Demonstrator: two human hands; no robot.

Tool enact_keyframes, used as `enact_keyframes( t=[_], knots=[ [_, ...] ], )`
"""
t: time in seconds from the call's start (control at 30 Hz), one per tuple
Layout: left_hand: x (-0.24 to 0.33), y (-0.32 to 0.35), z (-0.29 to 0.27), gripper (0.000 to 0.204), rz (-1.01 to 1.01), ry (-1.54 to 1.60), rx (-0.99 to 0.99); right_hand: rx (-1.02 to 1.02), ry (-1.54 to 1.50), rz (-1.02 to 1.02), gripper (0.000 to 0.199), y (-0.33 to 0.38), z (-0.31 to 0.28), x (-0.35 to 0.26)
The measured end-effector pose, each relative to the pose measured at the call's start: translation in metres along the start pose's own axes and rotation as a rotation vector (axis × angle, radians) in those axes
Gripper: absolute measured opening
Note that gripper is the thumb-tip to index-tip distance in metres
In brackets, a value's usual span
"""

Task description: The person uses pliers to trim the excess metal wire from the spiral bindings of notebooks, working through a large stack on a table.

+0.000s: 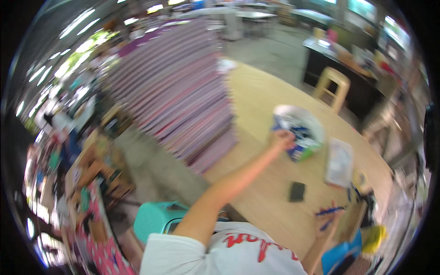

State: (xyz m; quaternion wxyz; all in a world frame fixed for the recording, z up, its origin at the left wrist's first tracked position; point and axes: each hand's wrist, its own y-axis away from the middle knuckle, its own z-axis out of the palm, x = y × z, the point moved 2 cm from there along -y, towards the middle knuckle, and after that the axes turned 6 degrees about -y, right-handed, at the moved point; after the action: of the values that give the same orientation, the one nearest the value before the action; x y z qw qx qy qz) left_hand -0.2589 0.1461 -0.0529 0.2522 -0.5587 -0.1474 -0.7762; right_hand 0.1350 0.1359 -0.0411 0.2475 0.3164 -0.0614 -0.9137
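My left arm stretches across the table, and my left hand [283, 139] is at the near left rim of a round white tub [315, 123] with blue and green on its side. Its fingers look bunched together; what they hold, if anything, is blurred. Inside the tub lie several dark blue and white pieces [300, 133], too smeared to name. Low at the right, my right hand [324, 225] is closed around slim blue pen-like sticks [330, 211]. A small dark square block [297, 192] lies on the table between my hands.
A tall stack of purplish sheets [183, 91] rises left of the wooden table [254, 87]. A translucent plastic box [339, 162] sits right of the tub. Beyond the table stands a wooden chair [333, 87]; a turquoise plastic stool [156, 219] is by my left side.
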Motion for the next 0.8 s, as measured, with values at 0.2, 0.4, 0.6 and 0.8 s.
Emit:
enact_keyframes(
  t=[0.2,0.4,0.6,0.8],
  knots=[
    [0.032,-0.079,0.075,0.047,-0.128,-0.249,0.060,0.129,0.068,-0.092,0.057,0.015,0.000,-0.006],
    [0.038,-0.040,0.026,0.075,0.298,-0.757,0.098,-0.089,0.439,-0.179,0.056,-0.008,0.079,0.024],
    [0.107,0.150,-0.033,0.042,0.138,-0.671,0.228,-0.712,1.183,-0.463,0.033,-0.004,0.209,0.083],
    [0.142,0.294,-0.169,0.044,0.544,-0.427,1.137,-1.191,1.445,-0.742,0.038,0.040,0.324,0.183]
  ],
)
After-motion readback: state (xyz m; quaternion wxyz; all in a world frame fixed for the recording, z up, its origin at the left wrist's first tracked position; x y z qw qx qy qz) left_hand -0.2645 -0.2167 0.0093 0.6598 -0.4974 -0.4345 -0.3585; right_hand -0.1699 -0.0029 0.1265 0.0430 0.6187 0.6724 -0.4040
